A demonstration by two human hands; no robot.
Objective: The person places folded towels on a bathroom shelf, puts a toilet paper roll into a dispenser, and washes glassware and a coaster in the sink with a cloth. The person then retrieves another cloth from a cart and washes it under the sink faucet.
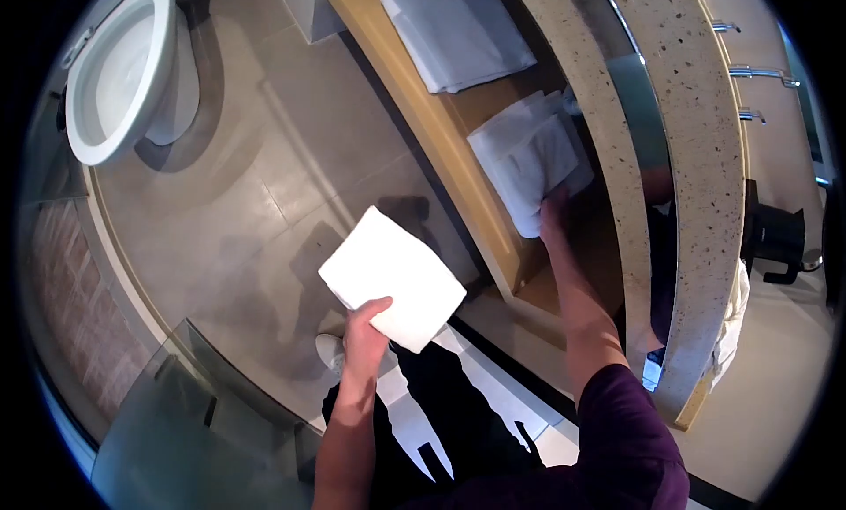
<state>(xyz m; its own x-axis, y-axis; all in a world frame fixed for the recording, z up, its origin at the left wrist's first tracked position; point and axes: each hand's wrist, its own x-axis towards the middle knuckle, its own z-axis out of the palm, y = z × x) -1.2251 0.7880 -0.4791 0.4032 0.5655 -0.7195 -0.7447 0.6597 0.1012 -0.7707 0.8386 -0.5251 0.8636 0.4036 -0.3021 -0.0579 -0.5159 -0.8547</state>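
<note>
My left hand (366, 334) grips a folded white towel (401, 276), thumb on top and fingers hidden beneath. It is held out over the floor, in front of my legs. My right hand (555, 212) reaches into the wooden shelf under the counter and touches the near edge of a stack of white towels (520, 148). Its fingers are mostly hidden by shadow and cloth, so their grip does not show. The top of that stack looks rumpled. Farther along the same shelf lies a neatly folded white towel (458, 34).
The wooden shelf (423, 140) runs beneath a speckled stone counter (705, 157). A toilet (123, 78) stands at the upper left. A glass panel (194, 422) rises at the lower left. On the right are a black kettle-like pot (775, 237) and chrome taps (758, 72).
</note>
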